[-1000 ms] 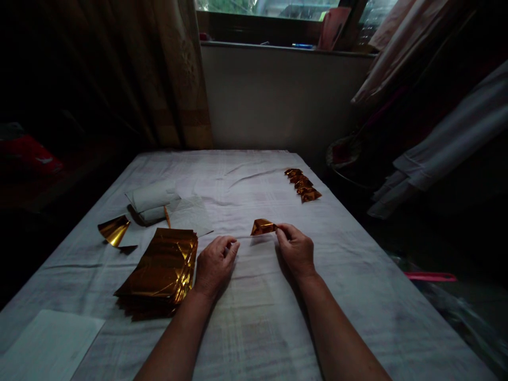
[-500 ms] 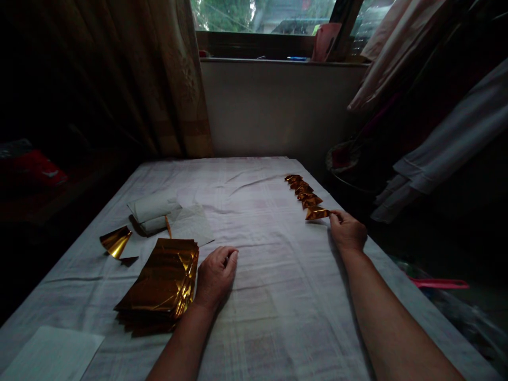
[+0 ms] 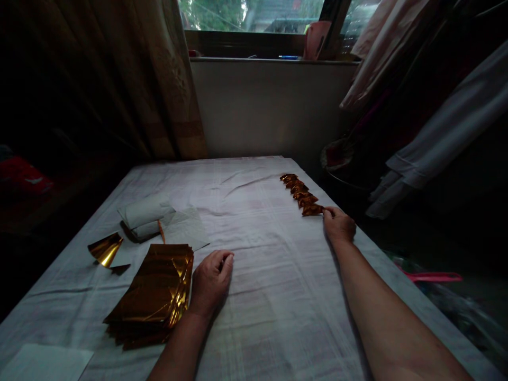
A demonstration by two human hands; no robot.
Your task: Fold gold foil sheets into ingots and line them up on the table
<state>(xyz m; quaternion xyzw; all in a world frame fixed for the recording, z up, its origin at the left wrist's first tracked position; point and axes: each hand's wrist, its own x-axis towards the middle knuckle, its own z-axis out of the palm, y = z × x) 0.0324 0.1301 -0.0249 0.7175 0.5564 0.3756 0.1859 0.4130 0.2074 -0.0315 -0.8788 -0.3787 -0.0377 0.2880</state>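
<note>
My right hand point(image 3: 339, 224) pinches the right tip of a folded gold foil paper piece point(image 3: 311, 210). That piece sits at the near end of a slanting row of several similar folded foil pieces point(image 3: 298, 188). My left hand point(image 3: 212, 276) rests on the cloth with its fingers curled in, and nothing shows in it. Just left of it lies a thick stack of gold foil paper sheets point(image 3: 153, 283), its right edge creased and shiny. A curled gold foil scrap point(image 3: 106, 248) lies beyond the stack to the left.
A pale checked cloth point(image 3: 273, 307) covers the table. Pale paper wrapping point(image 3: 145, 214) lies behind the stack, and a white sheet point(image 3: 47, 362) at the near left. Clothes point(image 3: 448, 127) hang at the right. A pink cup point(image 3: 316, 39) stands on the windowsill.
My right hand has brought the foil piece slightly farther back, close against the row. My left hand stays beside the stack. The whole view has shifted a little.
</note>
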